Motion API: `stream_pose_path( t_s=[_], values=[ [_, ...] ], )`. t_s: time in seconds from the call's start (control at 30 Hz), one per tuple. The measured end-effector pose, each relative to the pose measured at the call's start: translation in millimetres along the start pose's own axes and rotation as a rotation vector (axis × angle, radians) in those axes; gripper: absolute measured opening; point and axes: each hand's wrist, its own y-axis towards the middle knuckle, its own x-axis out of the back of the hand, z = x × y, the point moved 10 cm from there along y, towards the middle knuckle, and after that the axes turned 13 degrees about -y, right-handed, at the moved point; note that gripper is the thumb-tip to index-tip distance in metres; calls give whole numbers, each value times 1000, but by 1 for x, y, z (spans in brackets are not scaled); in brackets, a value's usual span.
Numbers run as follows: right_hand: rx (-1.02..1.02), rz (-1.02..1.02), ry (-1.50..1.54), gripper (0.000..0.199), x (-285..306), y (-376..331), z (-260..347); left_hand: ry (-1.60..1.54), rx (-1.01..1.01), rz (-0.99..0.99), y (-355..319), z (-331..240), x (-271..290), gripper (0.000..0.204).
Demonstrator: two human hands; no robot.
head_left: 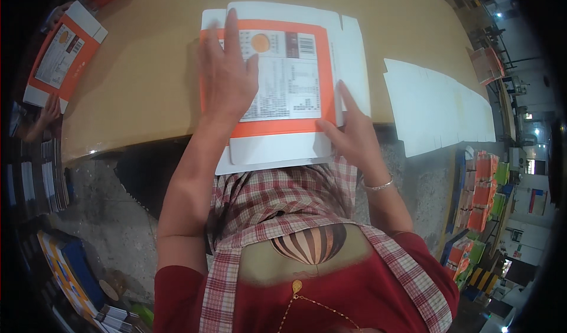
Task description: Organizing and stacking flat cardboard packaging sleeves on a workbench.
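Head view, the only one.

Item: flat orange-and-white printed carton [286,88], face up on the counter [150,67] directly before me, its near end reaching past the counter's edge toward my lap. Long axis: runs away from my body. Position: between my hands, both at it; the left lies further onto its face.

Item: my left hand [229,79], slightly blurred, laid palm down over the carton's left side, fingers spread, nothing pinched.

Item: my right hand [357,133], at the lower right edge, thumb and index finger parted, thumb by the orange corner. Whether the other fingers grip beneath, I cannot tell.

Item: white cardboard blank [354,67], beneath the carton, showing at its right.

Item: white cardboard sheet [440,108], well to the right, overhanging the counter.

Item: similar orange-and-white carton [88,46], far left, in a co-worker's hands [49,109].
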Motion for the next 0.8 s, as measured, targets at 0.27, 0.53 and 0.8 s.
stream_pose_path(
  t_s=[0.27,0.53,0.8],
  values=[
    [185,22,-298,64,-10,13,36,563,60,437,-5,12,-8,62],
    [354,-308,146,37,34,43,-4,322,-261,620,-33,-1,-66,53],
    [413,-481,-817,46,-29,20,69,319,-221,556,-35,-3,-76,57]
  ],
)
